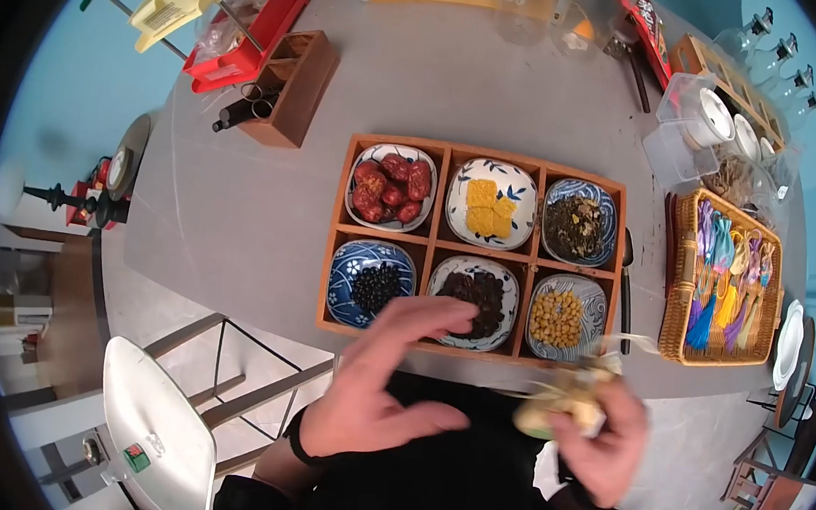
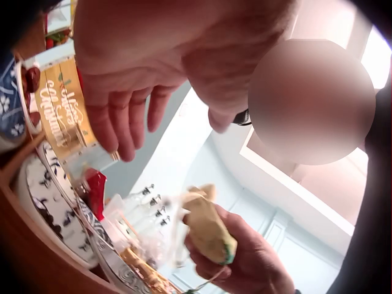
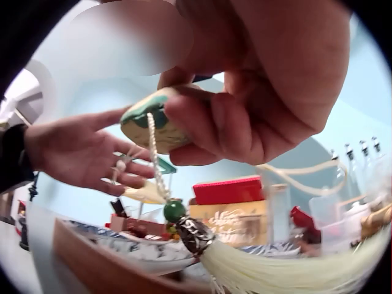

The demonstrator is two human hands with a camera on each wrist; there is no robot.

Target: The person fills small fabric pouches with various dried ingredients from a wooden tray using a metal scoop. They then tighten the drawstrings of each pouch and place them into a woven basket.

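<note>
- On the table (image 1: pixel 239 213), the divided tray (image 1: pixel 439 196) should be left unbumped.
- The left hand (image 1: pixel 364 391) is held empty, fingers extended, at the tray's near side; the pouch could be steadied by it.
- By the right hand (image 1: pixel 609 445), the pouch (image 2: pixel 211 231) is pinched off the tray's near right corner; light pressure is advised.
- The tassel (image 3: pixel 275 269) and green bead (image 3: pixel 174 211) are best kept clear of the tray.

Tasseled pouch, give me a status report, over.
Right hand holds tasseled pouch, raised off table. Left hand empty. Nothing visible between the two hands.
</note>
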